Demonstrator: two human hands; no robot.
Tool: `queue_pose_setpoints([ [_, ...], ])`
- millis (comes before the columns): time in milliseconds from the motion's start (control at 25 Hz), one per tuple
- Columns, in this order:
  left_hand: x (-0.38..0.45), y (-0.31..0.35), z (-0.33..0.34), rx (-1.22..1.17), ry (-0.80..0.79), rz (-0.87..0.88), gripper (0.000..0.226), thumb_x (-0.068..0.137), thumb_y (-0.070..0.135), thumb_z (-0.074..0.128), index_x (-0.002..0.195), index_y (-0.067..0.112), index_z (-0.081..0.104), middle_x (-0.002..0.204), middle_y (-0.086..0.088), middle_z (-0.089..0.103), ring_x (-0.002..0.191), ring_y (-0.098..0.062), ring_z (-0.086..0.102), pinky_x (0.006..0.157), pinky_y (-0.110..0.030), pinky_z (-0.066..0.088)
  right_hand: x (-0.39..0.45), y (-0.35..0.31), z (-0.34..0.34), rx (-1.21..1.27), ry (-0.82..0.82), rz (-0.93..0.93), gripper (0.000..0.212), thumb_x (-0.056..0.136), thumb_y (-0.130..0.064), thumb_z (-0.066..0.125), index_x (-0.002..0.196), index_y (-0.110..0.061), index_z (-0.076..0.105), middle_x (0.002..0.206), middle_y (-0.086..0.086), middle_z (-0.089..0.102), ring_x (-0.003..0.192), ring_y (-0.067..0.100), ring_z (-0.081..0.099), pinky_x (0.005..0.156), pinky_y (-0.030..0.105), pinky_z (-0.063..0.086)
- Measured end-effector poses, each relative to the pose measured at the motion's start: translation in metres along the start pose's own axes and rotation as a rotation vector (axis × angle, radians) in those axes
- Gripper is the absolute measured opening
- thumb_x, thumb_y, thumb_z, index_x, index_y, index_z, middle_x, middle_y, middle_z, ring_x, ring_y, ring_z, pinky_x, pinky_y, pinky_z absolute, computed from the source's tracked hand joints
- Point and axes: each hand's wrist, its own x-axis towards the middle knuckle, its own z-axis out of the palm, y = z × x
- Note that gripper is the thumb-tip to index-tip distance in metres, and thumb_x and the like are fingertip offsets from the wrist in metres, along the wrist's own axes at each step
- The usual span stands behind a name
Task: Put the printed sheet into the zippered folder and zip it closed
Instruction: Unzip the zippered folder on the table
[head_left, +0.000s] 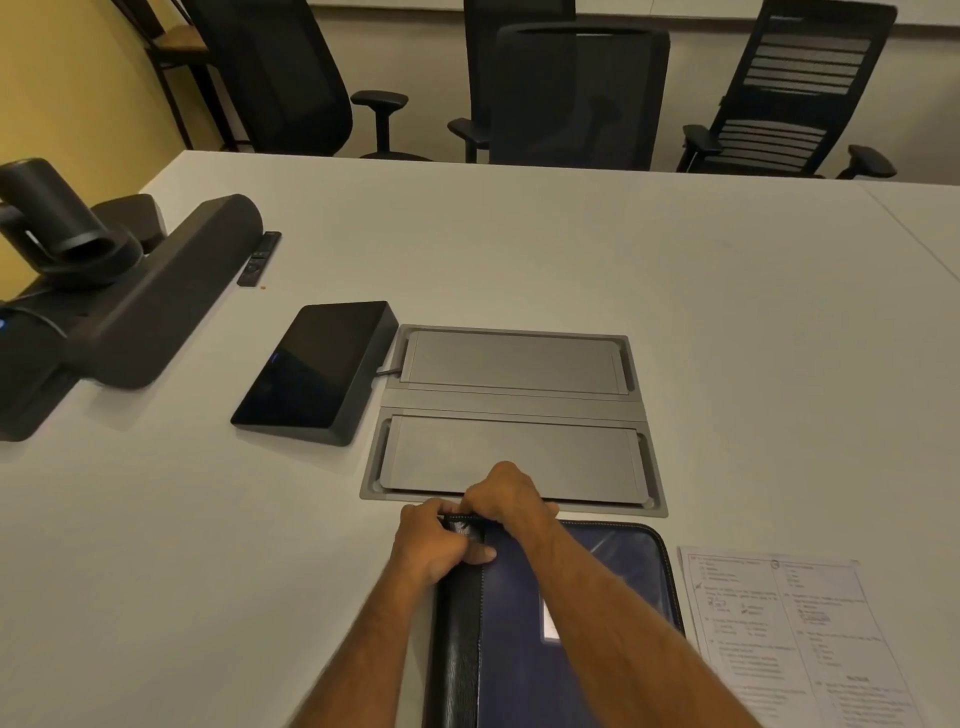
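A dark blue zippered folder (613, 582) with a black spine lies flat near the table's front edge. My left hand (436, 545) grips its far left corner, thumb pressed on the cover. My right hand (506, 496) is closed at the same corner, fingers pinched at the zipper's end; the zipper pull itself is hidden under them. The printed sheet (795, 634) lies flat on the table just right of the folder, apart from both hands.
Beyond the folder a grey recessed cable hatch (514, 415) is set in the white table (519, 249). A black tablet console (317, 369) sits left of it. A conference camera bar (156, 291) and remote (260, 258) are far left. Office chairs (576, 98) line the far edge.
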Motion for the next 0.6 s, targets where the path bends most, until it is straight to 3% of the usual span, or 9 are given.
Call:
queue_pose_setpoints([
  [160,0.005,0.000,-0.005,-0.032,-0.042,-0.032,0.056,0.055,0.008,0.092,0.104,0.017,0.067,0.099,-0.001,0.072,0.093,-0.018,0.067,0.092,-0.040,0.055,0.004,-0.003,-0.005,-0.022,-0.041,0.011,0.020,0.075,-0.019,0.070,0.067,-0.009,0.054,0.070,0.005,0.056,0.076,0.020,0.058,0.077,0.032,0.053],
  [280,0.004,-0.001,-0.005,0.022,0.002,-0.001,0.054,0.054,0.014,0.093,0.100,0.019,0.067,0.092,0.003,0.071,0.088,-0.015,0.066,0.086,-0.034,0.055,0.005,-0.002,-0.004,-0.029,-0.029,-0.005,0.022,0.074,-0.022,0.071,0.069,-0.010,0.053,0.072,0.004,0.056,0.077,0.019,0.059,0.076,0.031,0.053],
  [440,-0.001,0.000,-0.005,0.109,0.066,0.057,0.050,0.054,0.021,0.094,0.095,0.024,0.066,0.085,0.009,0.067,0.079,-0.009,0.063,0.073,-0.025,0.051,0.000,0.003,0.001,-0.041,0.048,-0.010,0.028,0.070,-0.031,0.072,0.068,-0.014,0.050,0.079,0.003,0.058,0.085,0.021,0.061,0.087,0.037,0.051],
  [600,0.000,0.000,-0.004,0.155,0.087,0.078,0.049,0.053,0.026,0.094,0.093,0.024,0.066,0.086,0.004,0.068,0.078,-0.012,0.064,0.070,-0.026,0.052,-0.005,0.024,-0.014,-0.045,0.147,0.040,0.021,0.071,-0.028,0.069,0.073,-0.017,0.052,0.078,0.000,0.057,0.083,0.021,0.056,0.094,0.041,0.041],
])
